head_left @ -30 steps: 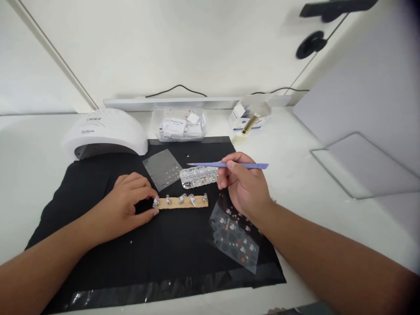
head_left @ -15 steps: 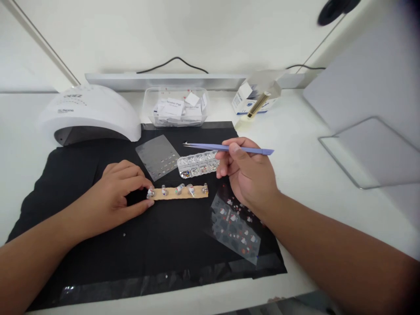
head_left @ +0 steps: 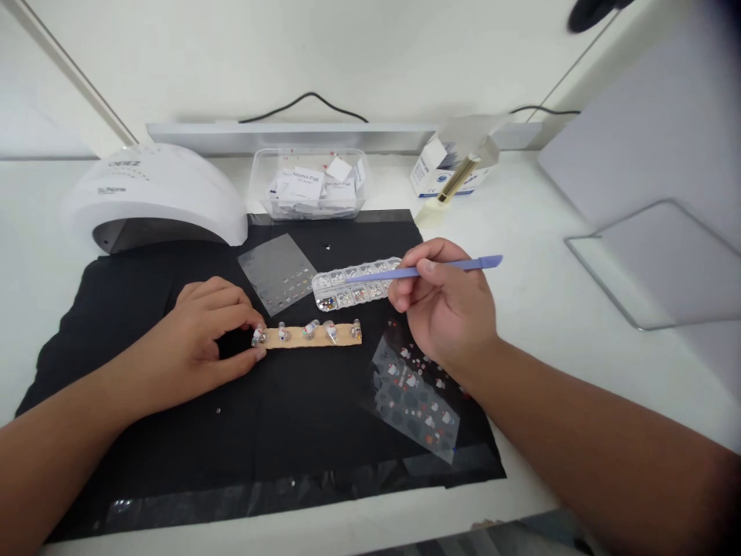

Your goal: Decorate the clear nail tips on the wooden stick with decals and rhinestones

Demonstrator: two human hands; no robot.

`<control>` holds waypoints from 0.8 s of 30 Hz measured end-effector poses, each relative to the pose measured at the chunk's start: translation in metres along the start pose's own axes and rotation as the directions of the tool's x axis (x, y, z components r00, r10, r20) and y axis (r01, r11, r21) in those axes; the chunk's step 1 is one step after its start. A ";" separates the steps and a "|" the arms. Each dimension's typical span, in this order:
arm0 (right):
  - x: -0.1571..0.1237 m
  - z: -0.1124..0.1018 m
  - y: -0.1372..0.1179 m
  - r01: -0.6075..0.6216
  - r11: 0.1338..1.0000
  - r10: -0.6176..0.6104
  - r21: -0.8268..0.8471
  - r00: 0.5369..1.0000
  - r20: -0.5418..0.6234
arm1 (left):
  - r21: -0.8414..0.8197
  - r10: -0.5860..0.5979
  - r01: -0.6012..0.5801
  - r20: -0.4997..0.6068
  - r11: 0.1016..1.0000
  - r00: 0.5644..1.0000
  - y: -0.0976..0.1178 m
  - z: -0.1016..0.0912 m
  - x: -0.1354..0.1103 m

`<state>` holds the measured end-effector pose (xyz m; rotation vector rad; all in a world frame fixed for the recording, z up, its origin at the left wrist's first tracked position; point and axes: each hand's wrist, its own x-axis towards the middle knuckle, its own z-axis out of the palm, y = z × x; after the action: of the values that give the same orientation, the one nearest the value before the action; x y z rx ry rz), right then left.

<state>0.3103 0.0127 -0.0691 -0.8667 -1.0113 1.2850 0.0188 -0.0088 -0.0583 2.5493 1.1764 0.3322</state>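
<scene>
My left hand [head_left: 202, 340] pinches the left end of a flat wooden strip [head_left: 295, 337]. Several decorated false nails [head_left: 329, 332] stand in a row along that strip. In my right hand [head_left: 448, 297] is a pair of purple tweezers [head_left: 411, 272], held near the middle, tips pointing left. The tips hover over or touch a clear compartment case of rhinestones [head_left: 327, 303]; which of the two I cannot tell. A sheet of nail stickers [head_left: 417, 401] lies below my right hand. Behind the strip rests a translucent sticker sheet [head_left: 278, 274].
A white nail lamp [head_left: 167, 193] stands at the back left. Beside it are a clear tub of alcohol pads [head_left: 309, 185], a white box [head_left: 428, 166] and a gold-capped bottle [head_left: 460, 177]. A black mat [head_left: 289, 432] covers the table's middle.
My right hand has shifted slightly right and down. The tweezer tips have dropped from above the back mat to the rhinestone case. A small dark-and-white speck now shows on the mat behind the case.
</scene>
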 end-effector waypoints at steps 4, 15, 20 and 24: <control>-0.001 0.002 0.000 0.003 1.000 -0.003 -0.009 1.000 0.002 | 0.014 -0.002 0.002 0.003 1.000 1.000 0.002 -0.003 0.001; -0.004 0.001 -0.002 0.023 1.000 -0.023 -0.009 1.000 0.012 | 0.045 -0.037 0.036 0.022 0.998 0.999 0.003 -0.005 0.000; -0.006 0.003 -0.001 0.053 0.998 -0.053 -0.031 0.999 0.006 | 0.033 -0.041 0.039 0.035 0.999 0.999 0.004 -0.005 0.000; -0.006 0.003 0.001 0.064 0.997 -0.064 -0.040 0.998 0.011 | 0.028 -0.043 0.042 0.036 0.999 0.998 0.002 -0.004 0.000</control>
<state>0.3074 0.0071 -0.0693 -0.8531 -1.0680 1.2194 0.0191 -0.0094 -0.0536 2.5383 1.2274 0.2608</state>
